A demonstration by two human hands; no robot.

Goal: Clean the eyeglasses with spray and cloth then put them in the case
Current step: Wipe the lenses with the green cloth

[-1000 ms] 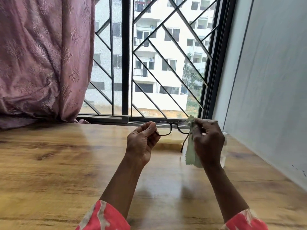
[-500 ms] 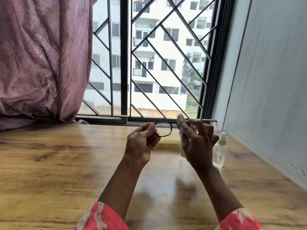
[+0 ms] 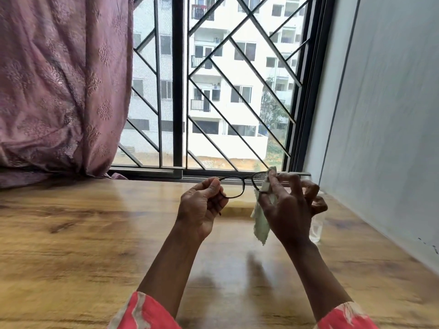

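Dark-rimmed eyeglasses (image 3: pixel 234 186) are held up above the wooden table (image 3: pixel 83 233), in front of the window. My left hand (image 3: pixel 202 205) pinches the left end of the frame. My right hand (image 3: pixel 289 210) presses a pale green cloth (image 3: pixel 261 222) against the right lens, thumb in front and fingers behind; the cloth hangs down below the hand. A clear spray bottle (image 3: pixel 316 227) stands on the table behind my right hand, mostly hidden by it. No case can be made out.
A window with a black diagonal grille (image 3: pixel 213 91) runs along the table's far edge. A mauve curtain (image 3: pixel 59 91) hangs at the back left and rests on the table. A grey wall (image 3: pixel 380 115) bounds the table on the right.
My right hand has shifted along the right lens with the cloth, and now covers most of the spray bottle again. My left hand keeps its hold on the frame.
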